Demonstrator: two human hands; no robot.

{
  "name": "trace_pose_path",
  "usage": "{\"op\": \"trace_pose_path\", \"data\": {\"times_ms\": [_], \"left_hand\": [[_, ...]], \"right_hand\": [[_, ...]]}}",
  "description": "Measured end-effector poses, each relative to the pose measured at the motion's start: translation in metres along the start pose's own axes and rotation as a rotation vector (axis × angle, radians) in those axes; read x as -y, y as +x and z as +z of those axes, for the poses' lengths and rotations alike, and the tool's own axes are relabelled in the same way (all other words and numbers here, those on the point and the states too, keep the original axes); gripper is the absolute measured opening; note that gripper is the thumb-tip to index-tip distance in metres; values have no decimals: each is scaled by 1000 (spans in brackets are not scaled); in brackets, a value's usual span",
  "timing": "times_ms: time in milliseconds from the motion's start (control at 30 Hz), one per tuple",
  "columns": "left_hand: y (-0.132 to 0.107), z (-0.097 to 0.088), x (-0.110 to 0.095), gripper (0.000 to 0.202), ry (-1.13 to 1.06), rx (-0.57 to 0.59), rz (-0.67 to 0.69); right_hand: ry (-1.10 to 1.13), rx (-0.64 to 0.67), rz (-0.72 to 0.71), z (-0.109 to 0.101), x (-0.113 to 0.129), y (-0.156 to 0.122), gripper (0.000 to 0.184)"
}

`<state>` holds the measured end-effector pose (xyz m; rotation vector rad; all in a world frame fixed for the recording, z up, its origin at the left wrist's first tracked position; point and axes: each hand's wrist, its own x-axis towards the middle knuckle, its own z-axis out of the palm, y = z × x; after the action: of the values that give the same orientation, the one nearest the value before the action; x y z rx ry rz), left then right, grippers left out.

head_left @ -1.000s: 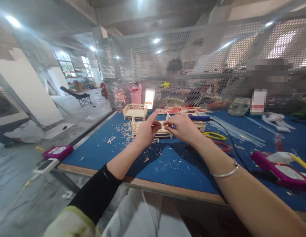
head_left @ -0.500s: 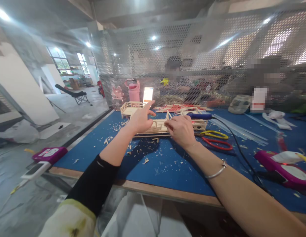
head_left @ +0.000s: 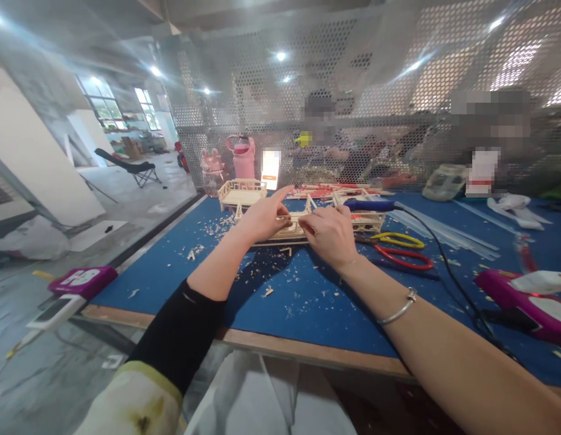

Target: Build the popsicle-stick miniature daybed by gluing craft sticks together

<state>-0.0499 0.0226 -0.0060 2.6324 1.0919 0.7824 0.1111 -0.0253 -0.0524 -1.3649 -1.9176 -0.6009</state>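
Observation:
A model built of thin pale wooden sticks (head_left: 280, 243) lies across the middle of the blue table, partly covered by both hands. My left hand (head_left: 264, 219) reaches over its left part, index finger stretched out, the other fingers bent down towards the sticks. Against the middle of the model is my right hand (head_left: 332, 237), its thumb and fingertips pinched together. Whatever sits between those fingertips is too small or hidden to make out. A second stick-built piece with railings (head_left: 242, 194) stands behind my left hand. Just beyond my right knuckles lies a blue-handled corded tool (head_left: 371, 206).
Pliers with red and yellow handles (head_left: 404, 258) lie right of my right hand. Clear glue sticks (head_left: 447, 232), a purple device (head_left: 529, 305) and red-tipped sticks (head_left: 334, 191) surround the work. A lit phone (head_left: 270, 169) and pink bottle (head_left: 244, 158) stand before a perforated screen.
My left hand has moved slightly right and its index finger has lowered, nearer my right hand. My right hand stays at the model. The view has shifted a little.

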Motion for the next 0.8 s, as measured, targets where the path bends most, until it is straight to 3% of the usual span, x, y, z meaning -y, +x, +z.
{"op": "trace_pose_path", "data": {"times_ms": [133,233,433,600,667,800], "left_hand": [[-1,-1,-2,72,19,20,-14],[-2,-1,-2,72,21,20,-25],[-3,-1,-3,70,46,4,-29],[-2,0,1,70,123,10,2],[-2,2,3,72,175,13,19],[-2,3,3,74,235,25,39]], "right_hand": [[128,-163,21,-2,-6,0,21],[231,-282,165,-7,-14,-2,26],[332,-368,308,-17,-28,-2,16],[391,-478,569,-51,-46,6,10],[387,-355,643,-72,-53,6,7],[222,333,629,-100,-61,-12,13]]}}
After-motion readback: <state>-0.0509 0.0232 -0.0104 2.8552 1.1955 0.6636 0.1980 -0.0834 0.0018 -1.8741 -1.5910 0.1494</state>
